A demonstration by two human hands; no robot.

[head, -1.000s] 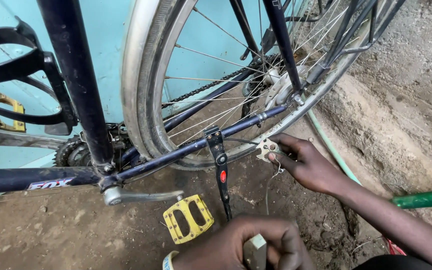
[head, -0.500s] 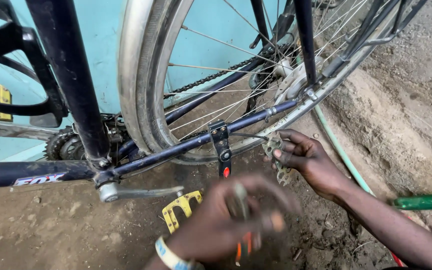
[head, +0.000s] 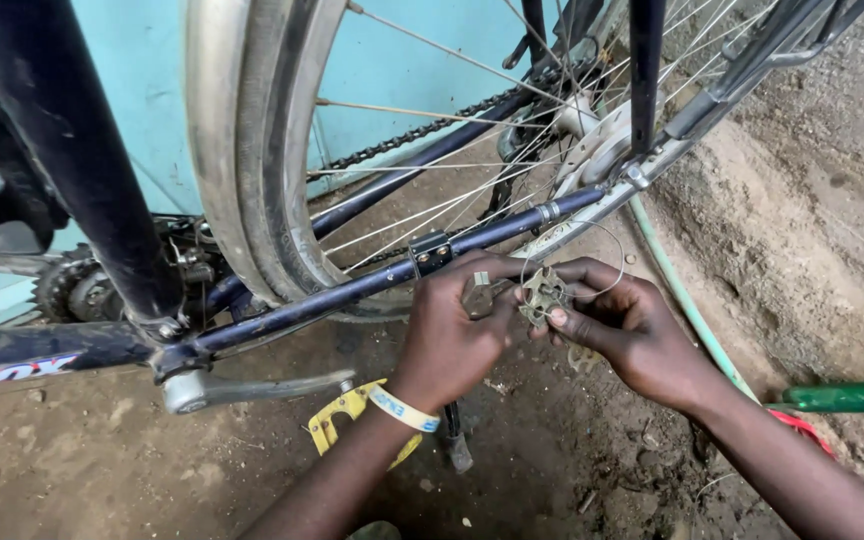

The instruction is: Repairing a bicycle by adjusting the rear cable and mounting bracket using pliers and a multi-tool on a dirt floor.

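A small metal bicycle part (head: 544, 296) with a thin wire looping from it sits just below the dark blue chainstay (head: 382, 282) of a bicycle. My right hand (head: 620, 332) pinches this part between thumb and fingers. My left hand (head: 454, 325), with a white and yellow wristband, holds a small tool (head: 480, 296) against the part's left side. The rear wheel (head: 252, 150) with its silver rim and spokes stands right above both hands.
A yellow pedal (head: 337, 425) on a silver crank arm (head: 252, 385) lies below my left forearm. A kickstand foot (head: 455, 445) rests on the dirt ground. A pale green hose (head: 687, 310) and a green tube (head: 847, 396) lie at the right. A light blue wall (head: 402, 70) stands behind.
My left hand rose from beside the pedal with a tool and now meets the metal part. My right hand stays on the part. The view has moved closer.
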